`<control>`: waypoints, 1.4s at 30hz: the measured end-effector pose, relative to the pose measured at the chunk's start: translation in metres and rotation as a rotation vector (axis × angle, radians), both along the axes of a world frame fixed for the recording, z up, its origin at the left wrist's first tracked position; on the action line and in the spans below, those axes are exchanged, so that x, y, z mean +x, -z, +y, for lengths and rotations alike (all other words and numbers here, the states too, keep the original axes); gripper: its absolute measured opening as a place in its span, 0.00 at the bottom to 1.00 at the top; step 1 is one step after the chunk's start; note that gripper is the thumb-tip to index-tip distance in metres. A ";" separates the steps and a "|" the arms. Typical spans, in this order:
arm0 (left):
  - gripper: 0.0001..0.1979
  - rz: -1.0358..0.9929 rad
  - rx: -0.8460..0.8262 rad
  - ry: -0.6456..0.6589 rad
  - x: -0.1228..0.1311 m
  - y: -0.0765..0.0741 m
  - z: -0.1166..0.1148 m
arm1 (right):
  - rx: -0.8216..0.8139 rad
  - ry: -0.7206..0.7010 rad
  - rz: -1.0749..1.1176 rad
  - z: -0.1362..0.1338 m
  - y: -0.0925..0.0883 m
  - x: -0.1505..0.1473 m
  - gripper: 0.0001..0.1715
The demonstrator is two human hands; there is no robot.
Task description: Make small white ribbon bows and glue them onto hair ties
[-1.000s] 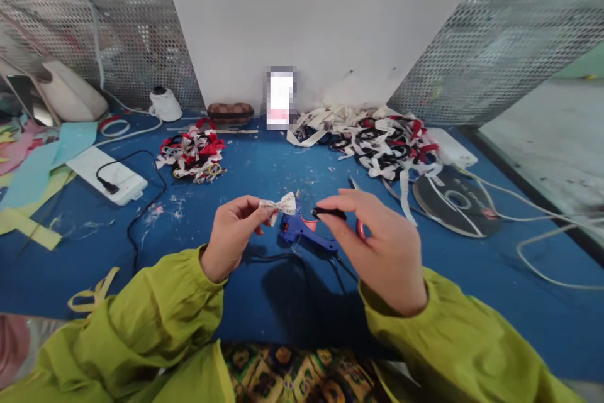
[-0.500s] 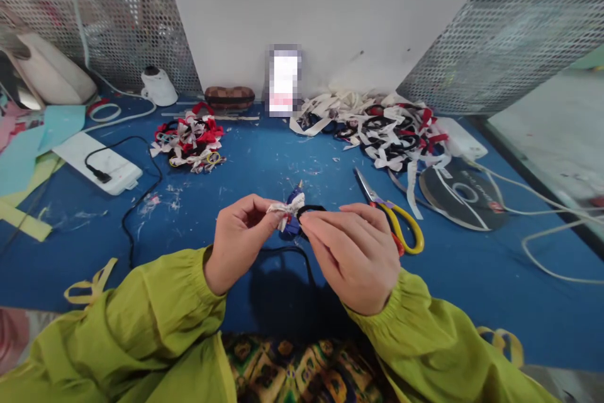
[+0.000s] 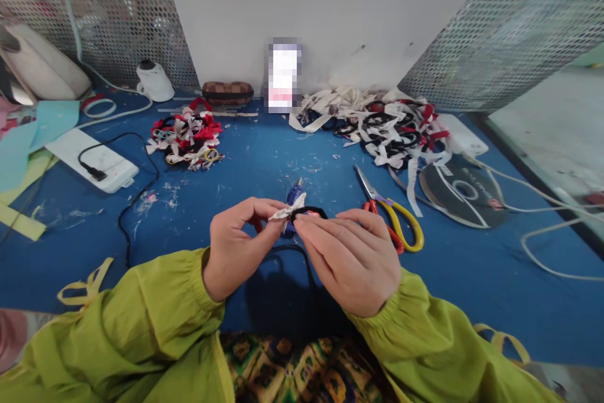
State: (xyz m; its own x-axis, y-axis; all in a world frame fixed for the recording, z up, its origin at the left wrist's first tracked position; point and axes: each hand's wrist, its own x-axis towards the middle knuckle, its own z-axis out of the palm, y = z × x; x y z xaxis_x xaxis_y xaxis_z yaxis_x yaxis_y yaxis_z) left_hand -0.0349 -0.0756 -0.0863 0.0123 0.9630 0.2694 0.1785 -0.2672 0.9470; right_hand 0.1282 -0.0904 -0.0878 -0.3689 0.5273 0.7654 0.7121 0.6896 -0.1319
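1. While the head view looks down on the blue tabletop (image 3: 226, 170), the left hand (image 3: 236, 252) pinches a small white ribbon bow (image 3: 285, 213) between thumb and forefinger, above the middle of the near edge.
2. The right hand (image 3: 352, 264) is closed narrowly on a black hair band (image 3: 312, 209), its fingertips pressed up against the bow, so bow and band touch.
3. A second ago the hands were apart, bow in the left and band in the right. Half a second ago they met, and they have stayed together since. I judge the band is being held against the bow, so the joining is in hand, not finished.
4. Just behind the fingers lies a blue glue gun (image 3: 295, 192), now mostly hidden; a second ago it showed plainly between the hands.
5. Yellow-handled scissors (image 3: 391, 217) lie right of the right hand, uncovered when that hand drew in. A pile of bows (image 3: 186, 139) sits toward the far left, and a ribbon heap (image 3: 387, 126) toward the far right corner.
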 end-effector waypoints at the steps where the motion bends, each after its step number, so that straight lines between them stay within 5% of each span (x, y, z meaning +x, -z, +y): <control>1: 0.05 0.012 0.008 0.000 0.000 -0.001 0.000 | 0.001 -0.005 -0.002 0.000 0.000 0.000 0.14; 12: 0.03 0.033 -0.006 0.015 0.000 -0.003 0.001 | -0.012 0.005 -0.026 -0.002 0.003 -0.001 0.16; 30: 0.11 -0.184 -0.267 0.051 0.000 0.001 0.011 | -0.066 -0.001 0.123 0.001 -0.001 0.001 0.13; 35: 0.09 -0.133 -0.266 0.102 -0.001 0.002 0.010 | -0.363 0.106 0.446 0.007 -0.003 0.008 0.10; 39: 0.07 -0.015 -0.245 0.120 -0.001 0.002 0.010 | -0.866 -0.110 0.609 0.016 -0.002 0.012 0.12; 42: 0.07 0.066 -0.228 0.157 -0.002 0.002 0.011 | -0.990 -0.145 0.637 0.018 -0.003 0.012 0.08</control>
State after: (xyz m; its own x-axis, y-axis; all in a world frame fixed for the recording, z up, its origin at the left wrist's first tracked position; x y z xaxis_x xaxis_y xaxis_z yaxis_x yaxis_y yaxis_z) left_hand -0.0365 -0.0648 -0.0881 0.1763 0.9835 0.0399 0.2148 -0.0780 0.9735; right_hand 0.1404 -0.0729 -0.0853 -0.1740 0.9779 0.1156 0.2484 0.1572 -0.9558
